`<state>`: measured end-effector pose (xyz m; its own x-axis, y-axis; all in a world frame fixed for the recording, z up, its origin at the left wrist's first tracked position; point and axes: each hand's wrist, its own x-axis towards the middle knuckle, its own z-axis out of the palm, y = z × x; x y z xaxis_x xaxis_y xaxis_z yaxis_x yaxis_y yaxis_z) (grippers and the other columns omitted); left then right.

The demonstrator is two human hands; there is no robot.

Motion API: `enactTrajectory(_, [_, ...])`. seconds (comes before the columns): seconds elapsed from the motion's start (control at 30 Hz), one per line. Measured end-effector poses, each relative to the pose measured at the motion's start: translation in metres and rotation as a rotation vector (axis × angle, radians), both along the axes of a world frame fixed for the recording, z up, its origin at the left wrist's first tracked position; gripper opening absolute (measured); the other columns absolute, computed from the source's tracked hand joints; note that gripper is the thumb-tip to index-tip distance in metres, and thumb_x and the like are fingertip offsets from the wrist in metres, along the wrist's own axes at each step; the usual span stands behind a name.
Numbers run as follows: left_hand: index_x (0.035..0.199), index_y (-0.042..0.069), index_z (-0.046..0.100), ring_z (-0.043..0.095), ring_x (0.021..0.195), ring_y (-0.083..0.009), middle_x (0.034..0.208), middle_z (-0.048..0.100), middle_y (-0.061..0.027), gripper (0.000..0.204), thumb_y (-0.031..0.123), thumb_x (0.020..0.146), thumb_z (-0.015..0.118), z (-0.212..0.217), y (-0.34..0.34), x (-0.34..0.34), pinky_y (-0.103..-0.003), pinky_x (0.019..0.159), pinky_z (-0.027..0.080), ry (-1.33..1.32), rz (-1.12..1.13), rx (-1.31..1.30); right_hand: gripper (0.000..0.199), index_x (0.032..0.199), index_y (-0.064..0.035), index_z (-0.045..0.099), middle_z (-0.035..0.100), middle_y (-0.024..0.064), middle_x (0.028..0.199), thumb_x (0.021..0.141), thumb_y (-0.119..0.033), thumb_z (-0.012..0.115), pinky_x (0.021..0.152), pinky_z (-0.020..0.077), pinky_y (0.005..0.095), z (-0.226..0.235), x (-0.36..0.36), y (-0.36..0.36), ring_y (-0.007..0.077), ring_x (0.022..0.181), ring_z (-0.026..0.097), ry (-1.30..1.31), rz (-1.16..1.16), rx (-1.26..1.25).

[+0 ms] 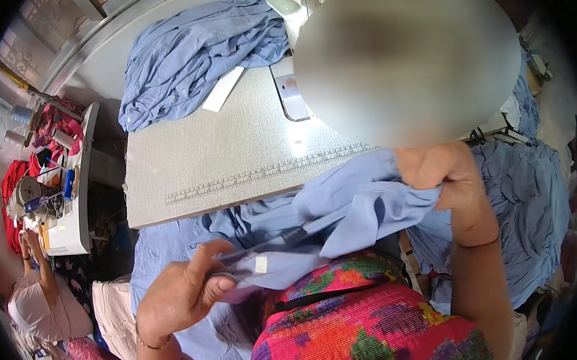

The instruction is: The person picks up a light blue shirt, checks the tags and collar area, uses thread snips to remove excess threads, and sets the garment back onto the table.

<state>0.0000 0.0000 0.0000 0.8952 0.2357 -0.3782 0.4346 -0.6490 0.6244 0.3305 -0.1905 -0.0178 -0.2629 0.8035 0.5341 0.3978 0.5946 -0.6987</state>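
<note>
A light blue shirt (pixel 381 217) is stretched between my two hands, in front of the sewing table's near edge. My right hand (pixel 445 172) is closed round the cloth beside a folded, pointed flap that looks like a collar. Lower on the left, my left hand (pixel 185 287) pinches the other end between thumb and fingers. A small dark label (pixel 294 235) and a pale yellow tag (pixel 261 265) show on the cloth between the hands. Some of the cloth is smeared by motion, and more of it hangs over my lap.
The sewing table (pixel 193 160) has a printed ruler along its front. A heap of blue garments (pixel 193 59) lies at its back left, near a white strip (pixel 224 89). More blue cloth (pixel 525 210) hangs at right. At left, another person (pixel 39 301) works at a white table (pixel 80 214).
</note>
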Motion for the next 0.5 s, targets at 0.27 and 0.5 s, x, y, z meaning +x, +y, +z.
enactTrajectory(0.27, [0.124,-0.007,0.051,0.051,0.057,-0.0199,0.073,0.056,-0.0058,0.067,0.053,0.095,0.041,0.054,-0.024,0.010,-0.032,0.058,0.038,-0.354,-0.075,1.341,0.032,0.108,-0.0123,0.056,0.051,0.0082,0.057,0.091,-0.039,0.057,0.058,0.0367,0.0378,0.062,-0.027,-0.010,0.0304,0.055,0.052,-0.690,-0.302,-0.323])
enactTrajectory(0.5, [0.120,-0.002,0.058,0.064,0.085,-0.0285,0.097,0.067,-0.0135,0.054,0.044,0.090,0.055,0.096,-0.025,0.018,-0.038,0.074,0.048,-0.426,-0.066,1.710,0.023,0.105,-0.0081,0.057,0.057,0.0143,0.064,0.089,-0.025,0.059,0.059,0.0428,0.0420,0.086,-0.034,0.007,0.0330,0.063,0.057,-0.831,-0.693,-0.285])
